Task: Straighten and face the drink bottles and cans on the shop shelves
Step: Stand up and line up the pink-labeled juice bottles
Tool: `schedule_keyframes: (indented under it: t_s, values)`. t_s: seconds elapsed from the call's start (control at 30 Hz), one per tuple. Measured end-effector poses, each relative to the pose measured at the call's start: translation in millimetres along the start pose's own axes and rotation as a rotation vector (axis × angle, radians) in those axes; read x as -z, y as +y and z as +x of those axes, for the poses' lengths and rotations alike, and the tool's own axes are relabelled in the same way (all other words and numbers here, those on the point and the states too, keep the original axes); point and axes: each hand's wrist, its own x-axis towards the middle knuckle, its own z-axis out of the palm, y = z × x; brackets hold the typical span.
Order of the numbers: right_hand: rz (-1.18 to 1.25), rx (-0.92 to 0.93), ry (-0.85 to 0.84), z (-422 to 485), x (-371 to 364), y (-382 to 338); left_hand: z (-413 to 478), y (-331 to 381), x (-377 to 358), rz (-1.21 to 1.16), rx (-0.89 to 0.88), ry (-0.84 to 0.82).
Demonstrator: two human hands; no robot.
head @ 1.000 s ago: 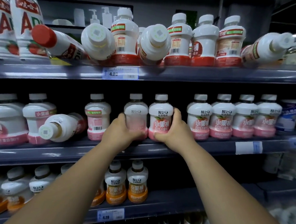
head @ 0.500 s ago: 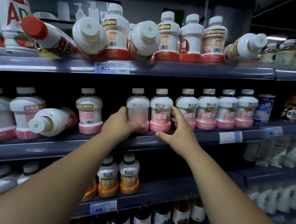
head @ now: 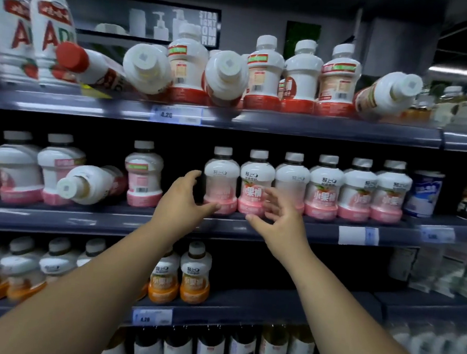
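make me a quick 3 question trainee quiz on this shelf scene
1. True or false: the left hand holds a bottle in a closed grip.
2. On the middle shelf, how does the pink bottle left of the hands stand? A upright, B on its side, C upside down.
3. What colour are the bases of the two faced bottles on the shelf below the hands?

Key: 1 false, it is open beside a bottle, as is the right hand. 2 B. 3 orange.
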Motion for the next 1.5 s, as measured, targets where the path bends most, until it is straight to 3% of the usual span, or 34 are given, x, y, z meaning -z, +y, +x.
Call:
schedule_keyframes:
  t_s: [0.37,0.57,0.7,0.83,1.0,1.1,1.2,1.3,1.5]
  values:
    - [-0.006,0.17,-0.185,10.0,-127.5,-45.7,-41.0,-64.7,100.8,0.056,0.069,0.292]
    - [-0.098,0.201,-0.109,29.4,-204.3,-66.8,-39.4,-115.3,141.3,0.183,0.086,0.443]
    - [-0.278,0.123,0.017,44.2,-235.9,-73.4,-29.3,-145.2,148.3,0.167,0.116,0.399]
    - [-0.492,-0.001,0.008,50.9,-248.8,-75.4,-23.7,-162.2,147.3,0.089,0.001,0.34]
    - [-0.527,-0.022,0.037,56.3,-250.0,-79.2,1.6,-155.9,154.6,0.051,-0.167,0.378]
    - [-0.519,-0.039,0.038,54.9,-241.3,-81.7,21.9,-138.6,158.1,-0.09,-0.2,0.371]
    - [-0.52,-0.055,0.016,54.1,-227.0,-82.8,38.7,-125.0,150.3,-0.243,-0.145,0.305]
    - [-0.544,-0.051,-0.031,56.3,-213.0,-77.8,43.1,-128.4,132.7,-0.25,-0.052,0.166]
    - [-0.246,-0.146,-0.148,64.7,-202.2,-66.6,44.8,-146.3,108.9,-0.164,0.164,0.015]
